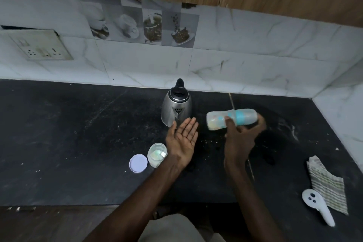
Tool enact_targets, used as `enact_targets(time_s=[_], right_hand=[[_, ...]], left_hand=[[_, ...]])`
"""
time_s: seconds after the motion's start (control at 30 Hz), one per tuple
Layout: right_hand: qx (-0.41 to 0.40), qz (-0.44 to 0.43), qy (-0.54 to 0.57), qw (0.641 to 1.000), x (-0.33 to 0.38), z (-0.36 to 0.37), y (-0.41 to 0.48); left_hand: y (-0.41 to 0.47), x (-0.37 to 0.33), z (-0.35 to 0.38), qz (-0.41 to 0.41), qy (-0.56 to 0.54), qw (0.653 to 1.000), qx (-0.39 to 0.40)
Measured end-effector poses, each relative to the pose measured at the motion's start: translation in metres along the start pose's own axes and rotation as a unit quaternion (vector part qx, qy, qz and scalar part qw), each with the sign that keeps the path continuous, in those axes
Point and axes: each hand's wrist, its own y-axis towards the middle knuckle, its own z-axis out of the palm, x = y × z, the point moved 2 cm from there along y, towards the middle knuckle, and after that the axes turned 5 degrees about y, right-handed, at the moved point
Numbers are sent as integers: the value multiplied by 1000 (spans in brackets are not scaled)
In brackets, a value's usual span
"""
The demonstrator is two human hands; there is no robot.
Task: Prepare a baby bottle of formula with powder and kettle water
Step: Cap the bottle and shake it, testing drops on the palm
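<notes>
Nearest, at 6 o'clock: two bare forearms rise from the bottom edge over the black speckled stone counter [68, 133].

At 4 o'clock, near the counter's front edge: a white plastic handheld tool with three dark dots [316, 205], lying against a folded striped cloth [327, 183]. Neither is in use.

Left of centre, at about 8 o'clock: a round pale lilac lid [138, 163] lies flat, just beside a small clear open jar [157, 154] with pale contents, probably the powder. The jar is uncapped.

Centre: the left hand [183, 138] is palm up, fingers spread and flat, gripping nothing. The right hand [242, 133] is wrapped round the clear baby bottle with a teal collar and pastel print [231, 119], held sideways in the air, base toward the left palm, cap end pointing to 3 o'clock. The bottle edges are blurred, so it looks mid-shake or mid-tap.

Judgement: this is the mixing step. To do it well, keep the collar screwed tight, hold the grip at mid-body, let the base meet the open palm squarely, and check for clumps before stopping. A loose collar would leak.

Beyond, at 12 o'clock: a stainless steel electric kettle with black lid and handle [176, 108], upright, lid shut, just behind the left fingertips. Behind it is the white marble-look tiled wall [255, 68].
</notes>
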Motion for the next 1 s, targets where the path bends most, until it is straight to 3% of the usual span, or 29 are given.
enact_targets(time_s=[0.1, 0.13, 0.23, 0.27, 0.37, 0.4, 0.53, 0.67, 0.77, 0.9, 1.0], right_hand=[[151, 40, -111, 982, -17, 11, -20], [155, 36, -105, 982, -16, 10, -22], [3, 19, 25, 1000, -7, -2, -8], [-15, 23, 34, 999, -5, -3, -8], [123, 65, -62, 988, -21, 9, -25], [133, 73, -56, 987, -23, 9, -27], [-16, 57, 66, 996, -14, 2, -15], [130, 79, -30, 988, -26, 15, -35], [17, 64, 46, 997, -24, 10, -29], [109, 94, -55, 988, -40, 22, -51], [50, 114, -23, 992, -37, 22, -41]], left_hand=[[0, 5, -1, -14, -36, 999, -6], [1, 6, -1, -14, -32, 999, -7], [-1, 1, 2, -2, 7, 1000, 0], [-2, 1, 0, 0, 3, 1000, 1], [-4, 3, -4, -10, -38, 999, -17], [-4, 4, -5, -10, -36, 999, -22], [-5, -1, -8, 0, 11, 1000, -13], [-11, 1, -10, -15, -19, 999, -27], [-8, -5, -11, 3, 1, 1000, -20], [-6, -4, -18, -9, -33, 999, -26], [1, -7, -21, 6, -41, 999, -27]])
